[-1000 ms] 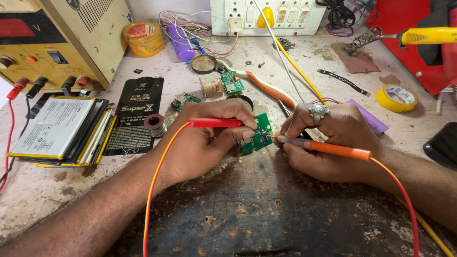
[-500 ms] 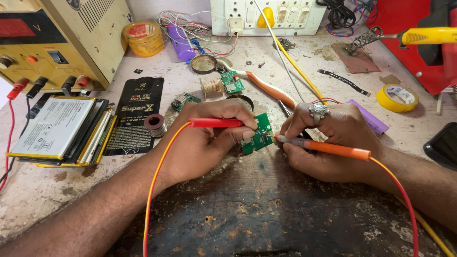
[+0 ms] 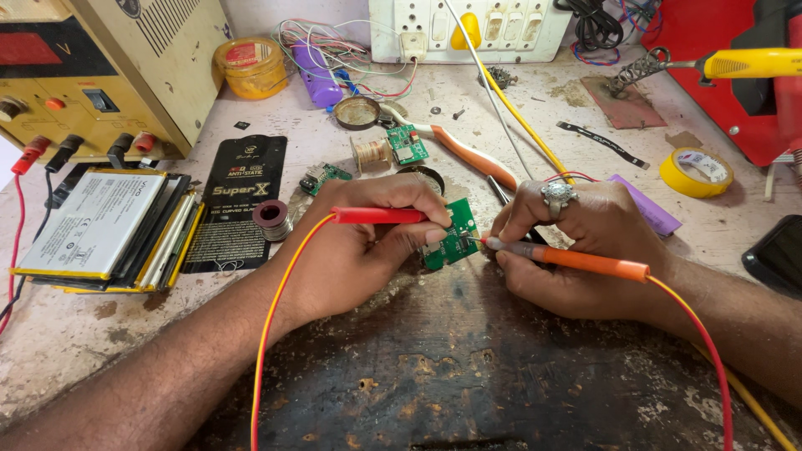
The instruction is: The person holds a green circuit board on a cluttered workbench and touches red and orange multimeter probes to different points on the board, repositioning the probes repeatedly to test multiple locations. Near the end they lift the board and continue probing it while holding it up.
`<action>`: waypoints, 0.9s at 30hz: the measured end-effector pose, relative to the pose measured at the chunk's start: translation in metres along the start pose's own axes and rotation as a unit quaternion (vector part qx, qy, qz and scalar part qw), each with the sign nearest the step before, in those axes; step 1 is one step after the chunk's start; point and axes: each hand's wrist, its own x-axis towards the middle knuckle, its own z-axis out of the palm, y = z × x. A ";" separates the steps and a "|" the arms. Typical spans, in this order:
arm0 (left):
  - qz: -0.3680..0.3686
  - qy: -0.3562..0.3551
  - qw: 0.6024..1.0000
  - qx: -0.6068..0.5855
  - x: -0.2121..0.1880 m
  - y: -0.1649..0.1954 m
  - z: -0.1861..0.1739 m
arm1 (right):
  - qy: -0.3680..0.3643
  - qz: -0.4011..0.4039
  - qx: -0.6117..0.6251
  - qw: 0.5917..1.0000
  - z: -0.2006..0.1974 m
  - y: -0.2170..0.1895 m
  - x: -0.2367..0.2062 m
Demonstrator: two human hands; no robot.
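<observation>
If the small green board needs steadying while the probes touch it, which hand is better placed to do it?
Probably the left hand: its fingers already rest against the green circuit board beside the red probe. The right hand touches it only with the orange probe.

A worn, pale tabletop (image 3: pixel 75 351) fills the scene, its surface stained, scratched and dusted with grime. Near the front lies a dark, scarred mat (image 3: pixel 468 376), pitted and flaking in places. Along the back edge a white switch and socket board (image 3: pixel 468 29) stands against a light wall (image 3: pixel 251 12). Even daylight falls over everything, with soft shadows and no harsh glare.
</observation>
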 end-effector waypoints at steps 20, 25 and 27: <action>0.031 0.003 0.999 -0.016 -0.001 -0.002 0.000 | 0.010 -0.026 0.026 0.999 0.003 0.003 -0.001; 0.033 0.003 0.999 -0.012 -0.001 -0.002 0.000 | 0.004 0.006 0.004 1.000 0.002 0.001 -0.001; 0.033 0.003 0.999 -0.013 -0.001 -0.002 0.000 | 0.004 -0.001 0.003 1.000 0.001 0.001 0.000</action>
